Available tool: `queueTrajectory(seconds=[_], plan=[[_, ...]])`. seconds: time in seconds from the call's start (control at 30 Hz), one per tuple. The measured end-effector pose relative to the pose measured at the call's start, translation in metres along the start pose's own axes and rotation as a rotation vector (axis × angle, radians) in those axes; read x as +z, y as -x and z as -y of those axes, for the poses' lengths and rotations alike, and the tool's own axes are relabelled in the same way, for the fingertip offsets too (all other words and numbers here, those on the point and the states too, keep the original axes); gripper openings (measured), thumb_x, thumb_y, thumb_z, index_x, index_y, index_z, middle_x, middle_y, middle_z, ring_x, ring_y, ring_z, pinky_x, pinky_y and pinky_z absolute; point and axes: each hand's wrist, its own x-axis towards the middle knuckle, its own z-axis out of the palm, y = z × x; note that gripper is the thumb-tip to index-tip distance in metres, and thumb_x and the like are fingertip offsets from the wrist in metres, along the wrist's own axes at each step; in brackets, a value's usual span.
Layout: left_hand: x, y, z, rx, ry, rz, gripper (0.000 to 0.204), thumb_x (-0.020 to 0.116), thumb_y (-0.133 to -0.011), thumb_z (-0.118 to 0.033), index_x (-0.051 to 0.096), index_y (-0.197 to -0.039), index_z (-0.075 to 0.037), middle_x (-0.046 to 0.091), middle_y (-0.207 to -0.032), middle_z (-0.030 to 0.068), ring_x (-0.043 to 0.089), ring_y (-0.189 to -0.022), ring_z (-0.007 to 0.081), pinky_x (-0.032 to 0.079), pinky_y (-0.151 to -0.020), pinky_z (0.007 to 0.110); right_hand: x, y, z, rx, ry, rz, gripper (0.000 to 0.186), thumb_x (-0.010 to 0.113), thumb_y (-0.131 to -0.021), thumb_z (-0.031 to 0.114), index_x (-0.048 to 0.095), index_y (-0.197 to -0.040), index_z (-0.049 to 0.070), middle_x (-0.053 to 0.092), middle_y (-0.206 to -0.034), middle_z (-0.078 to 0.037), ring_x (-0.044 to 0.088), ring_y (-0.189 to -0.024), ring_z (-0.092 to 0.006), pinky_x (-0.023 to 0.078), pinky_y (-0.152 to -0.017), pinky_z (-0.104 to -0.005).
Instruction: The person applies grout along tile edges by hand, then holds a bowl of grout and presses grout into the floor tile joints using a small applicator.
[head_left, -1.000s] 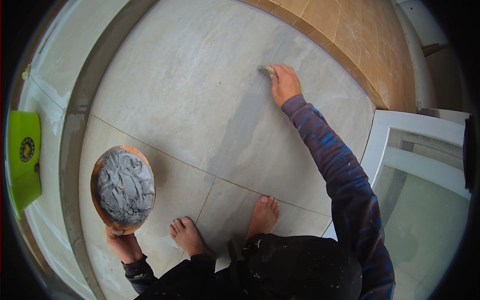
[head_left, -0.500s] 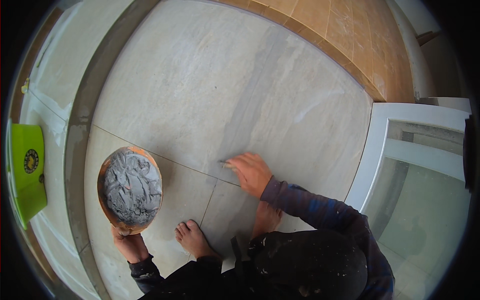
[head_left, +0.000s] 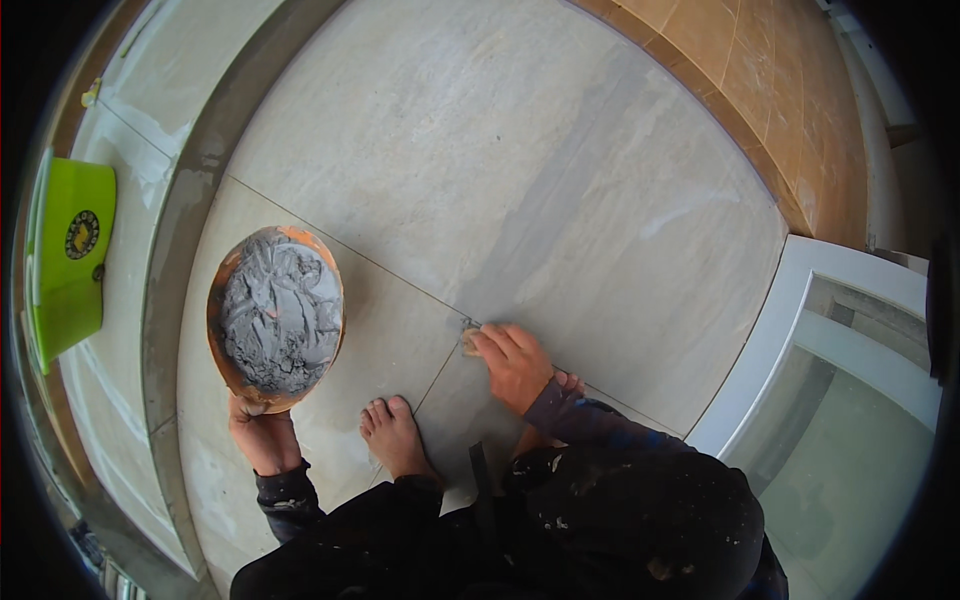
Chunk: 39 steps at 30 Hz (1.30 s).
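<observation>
An oval orange bowl (head_left: 319,248) of thick grey paste (head_left: 278,318) rests on my left hand (head_left: 266,438), whose fingers grip its near rim; part of them is hidden under the bowl. My right hand (head_left: 515,368) pinches a small, flat, pale tool (head_left: 470,341), which looks like a scraper. Its tip touches the floor where the tile joints meet, with a dab of grey paste beside it. From there a darker grey band (head_left: 545,190) runs away along a joint in the beige tile floor (head_left: 400,110).
My bare feet (head_left: 398,440) stand close behind the joints. On the left, past a raised curb (head_left: 165,260), sits a lime-green bucket (head_left: 75,240). A wooden-toned tiled step (head_left: 735,110) borders the far right, and a white-framed glass door (head_left: 765,335) stands on the right.
My view has turned and shifted slightly. My right hand has drawn the tool nearer to me, from the tile surface to the joint crossing. My left hand still holds the bowl.
</observation>
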Motion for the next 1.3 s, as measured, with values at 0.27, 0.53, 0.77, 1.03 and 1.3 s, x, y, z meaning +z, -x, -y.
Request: queueTrajectory(seconds=[0.27, 0.53, 0.77, 1.03, 1.3], plan=[[-0.03, 0.021, -0.006, 0.064, 0.024, -0.046, 0.047, 0.048, -0.081, -0.004, 0.06, -0.126, -0.003, 0.066, -0.129, 0.0084, 0.065, -0.117, 0.0255, 0.053, -0.103, 0.046, -0.015, -0.048, -0.006, -0.039, -0.11, 0.065, 0.04, 0.075, -0.076, 0.001, 0.071, -0.116, 0.003, 0.067, -0.109, -0.01, 0.063, -0.1, -0.0306, 0.053, -0.087, -0.0414], [-0.055, 0.012, -0.025, 0.047, 0.063, -0.062, 0.048, 0.045, -0.081, -0.004, 0.059, -0.127, -0.002, 0.064, -0.131, 0.0086, 0.063, -0.118, 0.0247, 0.053, -0.103, 0.046, -0.003, -0.019, 0.037, -0.117, -0.025, 0.283, 0.043, 0.08, -0.072, 0.004, 0.072, -0.114, 0.006, 0.065, -0.103, -0.007, 0.062, -0.1, -0.0272, 0.05, -0.084, -0.0402], [-0.1, -0.019, -0.047, -0.044, 0.101, -0.031, 0.05, 0.046, -0.082, -0.005, 0.058, -0.13, -0.001, 0.065, -0.128, 0.0086, 0.063, -0.117, 0.0243, 0.052, -0.104, 0.045, 0.011, -0.089, 0.054, -0.362, 0.089, 0.294, 0.029, 0.074, -0.08, 0.01, 0.074, -0.109, 0.009, 0.066, -0.105, -0.003, 0.062, -0.107, -0.0239, 0.047, -0.085, -0.0398], [-0.122, 0.054, -0.041, 0.108, 0.105, -0.209, 0.053, 0.046, -0.081, -0.003, 0.057, -0.133, -0.002, 0.065, -0.129, 0.0076, 0.063, -0.116, 0.0228, 0.052, -0.103, 0.043, 0.004, -0.081, 0.035, -0.651, 0.068, 0.477, 0.02, 0.069, -0.084, 0.012, 0.073, -0.104, 0.012, 0.067, -0.108, 0.001, 0.061, -0.113, -0.0196, 0.045, -0.09, -0.038], [-0.135, 0.044, -0.04, 0.14, 0.075, -0.152, 0.054, 0.046, -0.081, -0.004, 0.056, -0.133, -0.001, 0.065, -0.13, 0.0079, 0.063, -0.117, 0.0223, 0.051, -0.104, 0.042, 0.005, -0.08, 0.018, -0.747, 0.188, 0.552, 0.016, 0.066, -0.086, 0.011, 0.074, -0.1, 0.014, 0.068, -0.113, 0.002, 0.06, -0.115, -0.0181, 0.045, -0.093, -0.0367]])
